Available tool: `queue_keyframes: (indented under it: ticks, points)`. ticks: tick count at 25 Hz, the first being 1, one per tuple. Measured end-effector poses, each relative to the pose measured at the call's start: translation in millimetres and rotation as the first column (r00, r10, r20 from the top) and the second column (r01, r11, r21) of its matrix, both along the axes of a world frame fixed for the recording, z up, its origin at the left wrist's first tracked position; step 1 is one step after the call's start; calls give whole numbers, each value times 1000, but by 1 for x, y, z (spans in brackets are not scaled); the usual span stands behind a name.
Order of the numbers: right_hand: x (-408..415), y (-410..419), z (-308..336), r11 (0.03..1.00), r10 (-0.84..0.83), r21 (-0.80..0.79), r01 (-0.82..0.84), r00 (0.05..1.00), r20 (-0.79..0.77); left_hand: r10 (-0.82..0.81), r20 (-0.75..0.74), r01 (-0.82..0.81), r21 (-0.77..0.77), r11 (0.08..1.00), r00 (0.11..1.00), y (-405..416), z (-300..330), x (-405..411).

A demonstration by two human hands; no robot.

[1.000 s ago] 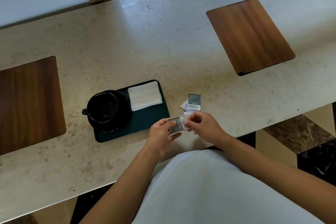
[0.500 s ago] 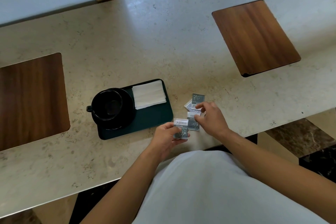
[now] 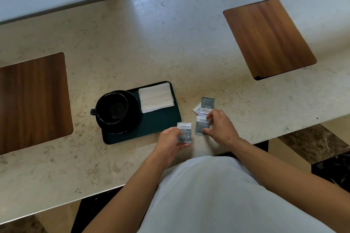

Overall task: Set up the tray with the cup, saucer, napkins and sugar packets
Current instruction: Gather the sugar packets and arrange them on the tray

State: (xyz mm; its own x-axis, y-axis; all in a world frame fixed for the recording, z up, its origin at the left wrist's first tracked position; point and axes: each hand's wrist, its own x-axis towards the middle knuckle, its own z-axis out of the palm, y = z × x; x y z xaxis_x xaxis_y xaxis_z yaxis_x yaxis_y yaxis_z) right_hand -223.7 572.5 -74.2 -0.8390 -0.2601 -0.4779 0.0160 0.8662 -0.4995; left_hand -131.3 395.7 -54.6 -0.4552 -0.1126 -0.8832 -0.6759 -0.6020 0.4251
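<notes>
The left hand (image 3: 173, 143) still pinches one sugar packet (image 3: 184, 132) off the tray's (image 3: 161, 125) near right corner. The right hand's (image 3: 219, 128) fingers, reaching a moment ago, now pinch a second packet (image 3: 201, 126) lying near the counter's (image 3: 170, 43) front edge.

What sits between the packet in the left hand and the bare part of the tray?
Nothing visible. The left hand holds the packet just off the tray's near right corner; cup, saucer and napkins sit farther back.
</notes>
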Motion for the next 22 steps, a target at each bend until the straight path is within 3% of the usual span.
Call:
queue_keyframes:
  ticks: [12, 17, 20, 22]
  points:
    - [-2, 0, 1, 998, 43, 49, -45, 998, 45, 15, 36, -15, -1, 1000, 999, 1, -2, 0]
    - [0, 2, 5, 985, -81, -135, 105, 982, 173, 4, 34, -3, -22, 1000, 999, 2, -4, -2]
    - [-1, 5, 13, 922, -225, -259, 287, 943, 244, -2, 27, 2, -13, 1000, 1000, 3, -4, -3]
    - [-4, 6, 19, 892, -217, -327, 312, 931, 294, -13, 22, 13, 1, 1000, 1000, 4, -4, -3]
